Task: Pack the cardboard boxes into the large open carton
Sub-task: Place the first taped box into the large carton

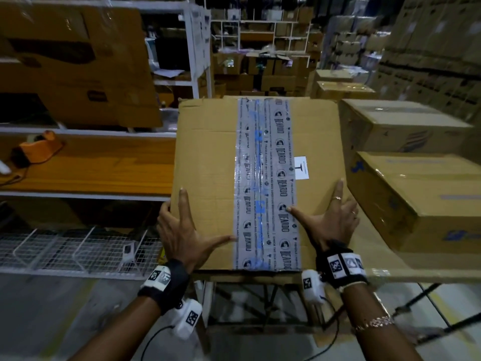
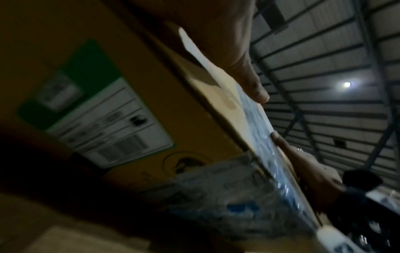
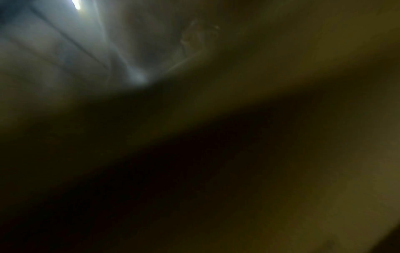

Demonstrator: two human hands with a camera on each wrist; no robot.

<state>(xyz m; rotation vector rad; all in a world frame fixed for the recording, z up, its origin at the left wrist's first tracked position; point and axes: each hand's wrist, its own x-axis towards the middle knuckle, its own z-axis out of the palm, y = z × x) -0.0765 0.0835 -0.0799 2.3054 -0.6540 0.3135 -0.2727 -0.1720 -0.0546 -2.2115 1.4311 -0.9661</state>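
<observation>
A big brown carton (image 1: pixel 208 152), closed and sealed down the middle with grey printed tape (image 1: pixel 265 178), stands in front of me on a stand. My left hand (image 1: pixel 182 230) lies on its near left corner, index finger and thumb straight on the top, the other fingers over the left edge. My right hand (image 1: pixel 330 220) lies flat near the right edge, fingers spread, thumb on the tape. The left wrist view shows the carton's side with a green and white label (image 2: pixel 103 119), my left thumb (image 2: pixel 255 89) and my right hand (image 2: pixel 314 167). The right wrist view is dark and blurred.
Two sealed cardboard boxes (image 1: pixel 400 126) (image 1: pixel 421 199) sit close to the carton's right side. An orange tape dispenser (image 1: pixel 36 149) rests on the wooden shelf at left, above a white wire rack (image 1: pixel 78 251). Stacked cartons fill the background.
</observation>
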